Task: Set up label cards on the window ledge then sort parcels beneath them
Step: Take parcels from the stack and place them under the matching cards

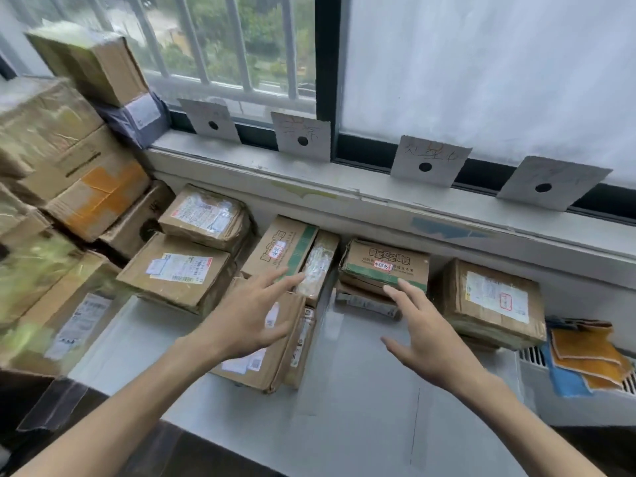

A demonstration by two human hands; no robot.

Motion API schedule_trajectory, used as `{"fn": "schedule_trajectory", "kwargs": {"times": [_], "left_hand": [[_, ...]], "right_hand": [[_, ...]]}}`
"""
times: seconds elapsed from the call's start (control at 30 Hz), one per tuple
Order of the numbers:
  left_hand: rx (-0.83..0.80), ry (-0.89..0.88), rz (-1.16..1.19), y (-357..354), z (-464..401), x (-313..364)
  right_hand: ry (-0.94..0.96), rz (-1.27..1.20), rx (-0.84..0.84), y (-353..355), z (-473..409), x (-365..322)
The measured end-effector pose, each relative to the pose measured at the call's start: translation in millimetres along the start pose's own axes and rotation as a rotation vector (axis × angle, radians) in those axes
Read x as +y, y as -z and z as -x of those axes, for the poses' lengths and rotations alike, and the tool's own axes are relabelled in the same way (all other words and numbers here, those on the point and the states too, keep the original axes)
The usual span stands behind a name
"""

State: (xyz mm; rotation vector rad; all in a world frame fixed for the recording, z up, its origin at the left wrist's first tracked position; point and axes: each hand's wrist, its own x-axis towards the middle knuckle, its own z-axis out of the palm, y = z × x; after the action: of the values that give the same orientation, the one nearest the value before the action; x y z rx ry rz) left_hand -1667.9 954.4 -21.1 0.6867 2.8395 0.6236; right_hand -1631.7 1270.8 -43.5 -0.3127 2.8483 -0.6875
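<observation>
Both hands reach with fingers spread wide, the left hand (247,316) over a flat parcel (272,359), the right hand (425,333) fingertips touching a green-striped box (385,265).

Orange and blue cloths (585,359) on vent (531,356)
</observation>
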Motion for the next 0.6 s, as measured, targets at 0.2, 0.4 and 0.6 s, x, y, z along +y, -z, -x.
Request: {"fn": "schedule_trajectory", "kwargs": {"times": [0.2,0.4,0.6], "left_hand": [[0.197,0.063,-0.056,50,101,-42],[0.323,0.203,-0.101,94,245,-93],[0.455,0.401,-0.157,137,395,-147]], "right_hand": [[0.253,0.091,0.019,-7,-24,-119],[0.496,0.205,-0.076,-42,-19,-262],[0.694,0.347,-0.118,-67,-6,-393]]}}
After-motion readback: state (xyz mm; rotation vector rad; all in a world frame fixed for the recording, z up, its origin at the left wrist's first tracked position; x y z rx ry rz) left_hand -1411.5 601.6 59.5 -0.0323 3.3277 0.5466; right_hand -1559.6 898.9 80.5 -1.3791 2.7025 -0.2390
